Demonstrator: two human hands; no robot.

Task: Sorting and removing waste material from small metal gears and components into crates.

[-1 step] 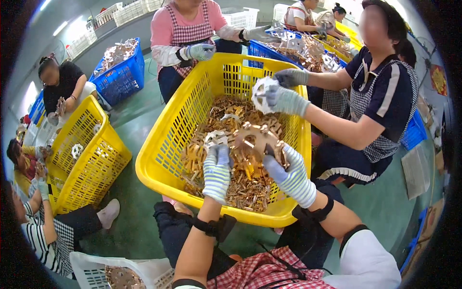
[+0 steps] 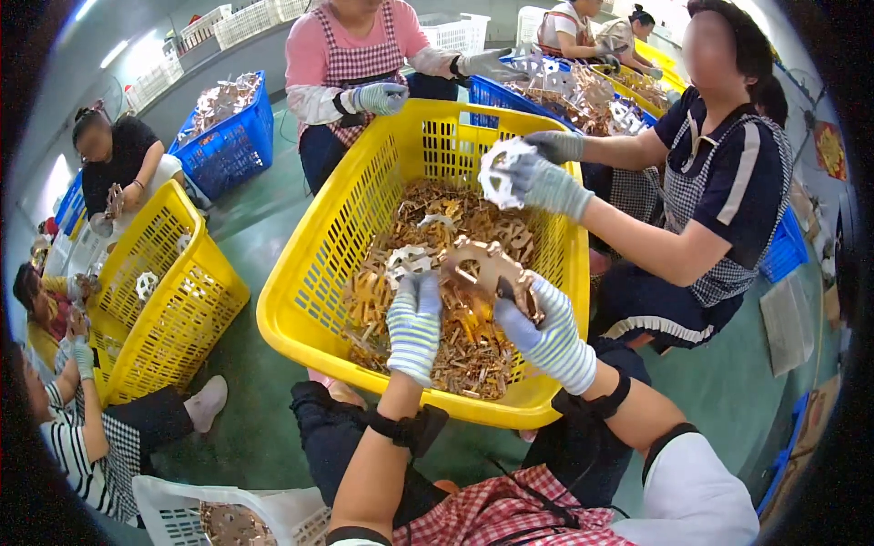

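My right hand (image 2: 551, 332), in a striped glove, grips a copper-coloured, notched metal plate (image 2: 478, 262) with cut-out openings, fingers and thumb closed at its right edge. A silvery notched metal piece (image 2: 410, 261) is at the fingertips of my left hand (image 2: 414, 328), also gloved and closed; part of its grip is hidden. Both hands are over a yellow plastic basket (image 2: 314, 341) holding a heap of small copper-coloured metal scraps (image 2: 469, 364). Across the basket at right, a co-worker's gloved hands (image 2: 551, 177) hold a round silvery toothed plate (image 2: 501, 173).
A person in a pink top (image 2: 350, 55) stands at the basket's far side. Blue baskets (image 2: 232, 155) of metal parts stand behind. Another yellow basket (image 2: 173, 309) is at left, with people around it. A white basket (image 2: 168, 510) sits near my legs.
The copper-coloured plate in my right hand has tilted and shifted slightly downward. The co-worker's silvery plate has turned in their hands. My left hand has barely moved.
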